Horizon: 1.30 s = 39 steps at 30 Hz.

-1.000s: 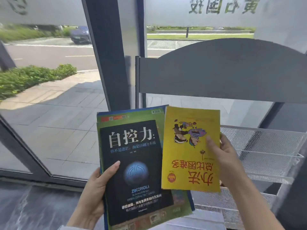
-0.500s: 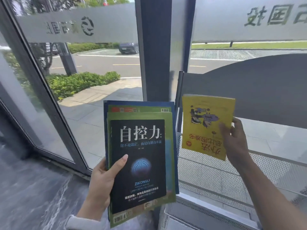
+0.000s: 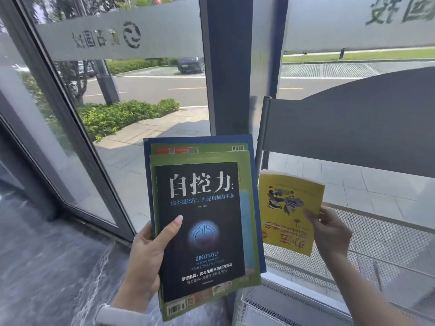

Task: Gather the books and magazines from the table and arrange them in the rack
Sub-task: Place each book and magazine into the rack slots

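Books and magazines sit fanned in a stack (image 3: 202,227) at the near centre, gripped from the left edge by the left hand (image 3: 150,252), thumb laid flat across the top cover and the other fingers hidden behind. That top cover is a black book (image 3: 200,231) printed with large white characters 自控力, a glowing blue emblem, and ZIKONGLI in blue letters (the finer lines below are too small to read surely). Under it lie green magazines (image 3: 244,175) showing barcodes at the near left corner and far right corner, and behind those a dark blue cover (image 3: 255,208).

Just right of the stack, the right hand (image 3: 329,234) pinches a yellow book (image 3: 288,210) at its right edge, thumb on the front. It is held upside down, with red characters inverted along its near end and a cartoon figure above, over the white mesh shelf of the rack (image 3: 381,238).

Farther off rises the rack's dark grey curved header panel (image 3: 353,132). Beyond it stands a glass wall (image 3: 117,95) carrying a frosted band (image 3: 122,36) with mirrored lettering and a round logo; outside, a parked car (image 3: 190,64).
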Available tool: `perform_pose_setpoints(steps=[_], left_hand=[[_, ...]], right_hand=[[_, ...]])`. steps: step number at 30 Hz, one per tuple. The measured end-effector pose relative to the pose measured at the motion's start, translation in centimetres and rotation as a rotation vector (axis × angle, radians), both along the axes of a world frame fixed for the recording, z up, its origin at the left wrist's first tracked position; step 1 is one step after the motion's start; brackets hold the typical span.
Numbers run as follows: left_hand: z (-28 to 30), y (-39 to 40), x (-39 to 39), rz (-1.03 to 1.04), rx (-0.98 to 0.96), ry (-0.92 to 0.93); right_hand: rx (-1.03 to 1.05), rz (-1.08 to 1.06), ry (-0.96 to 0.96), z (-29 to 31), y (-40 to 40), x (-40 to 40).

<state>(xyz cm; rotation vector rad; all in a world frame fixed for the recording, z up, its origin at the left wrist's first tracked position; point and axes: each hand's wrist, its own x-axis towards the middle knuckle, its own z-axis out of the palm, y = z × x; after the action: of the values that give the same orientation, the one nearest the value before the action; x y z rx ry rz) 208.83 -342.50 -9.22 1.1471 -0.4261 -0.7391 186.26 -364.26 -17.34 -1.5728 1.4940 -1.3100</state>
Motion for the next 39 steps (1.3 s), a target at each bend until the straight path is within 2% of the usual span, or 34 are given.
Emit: perform_pose_setpoints(steps=[5, 12, 14, 16, 18, 20, 21, 23, 24, 25, 26, 28, 31, 35, 39], left_hand=[[0.1, -0.2, -0.5, -0.012, 0.000, 0.008], [-0.2, 0.2, -1.0, -0.028, 0.013, 0.025], [-0.2, 0.3, -1.2, -0.025, 0.013, 0.036], [-0.3, 0.4, -1.5, -0.036, 0.012, 0.053], [-0.5, 0.5, -1.7, -0.056, 0.011, 0.070], [-0.8, 0.4, -2.1, -0.087, 0.017, 0.083], [-1.0, 0.3, -2.3, -0.104, 0.021, 0.091], [-1.4, -0.1, -3.0, -0.150, 0.024, 0.119], [-1.5, -0.4, -3.5, -0.180, 0.027, 0.134], [-1.7, -0.6, -4.0, -0.214, 0.030, 0.149], [-1.8, -0.8, -4.5, -0.248, 0.033, 0.167], [-2.0, -1.3, -5.6, -0.320, 0.035, 0.194], [-2.1, -1.7, -7.1, -0.414, 0.045, 0.182], [-2.4, -2.2, -8.7, -0.511, 0.066, 0.167], [-2.6, -2.8, -9.8, -0.591, 0.073, 0.147]], right_hand=[[0.015, 0.042, 0.228, -1.1, -0.3, -1.5], [0.122, 0.137, 0.398, -1.9, -0.4, -2.5], [0.177, 0.123, 0.446, -1.7, -0.5, -2.5], [0.217, 0.092, 0.571, -1.4, -0.4, -2.6], [0.182, 0.010, 0.679, -0.9, -0.1, -2.8], [0.026, -0.080, 0.593, 0.8, 1.6, -2.9], [-0.055, -0.080, 0.442, 2.3, 3.2, -2.9], [-0.110, 0.064, 0.036, 6.0, 7.0, -2.3], [-0.092, 0.169, -0.106, 7.8, 9.1, -1.9], [-0.073, 0.267, -0.164, 8.5, 10.6, -1.7], [-0.055, 0.337, -0.150, 8.8, 11.7, -1.4], [-0.003, 0.334, -0.106, 8.1, 12.9, -1.4], [0.031, 0.208, -0.057, 6.5, 13.3, -2.0], [0.010, 0.067, 0.127, 5.8, 14.5, -2.9], [0.179, 0.033, -0.029, 6.4, 15.2, -4.0]])
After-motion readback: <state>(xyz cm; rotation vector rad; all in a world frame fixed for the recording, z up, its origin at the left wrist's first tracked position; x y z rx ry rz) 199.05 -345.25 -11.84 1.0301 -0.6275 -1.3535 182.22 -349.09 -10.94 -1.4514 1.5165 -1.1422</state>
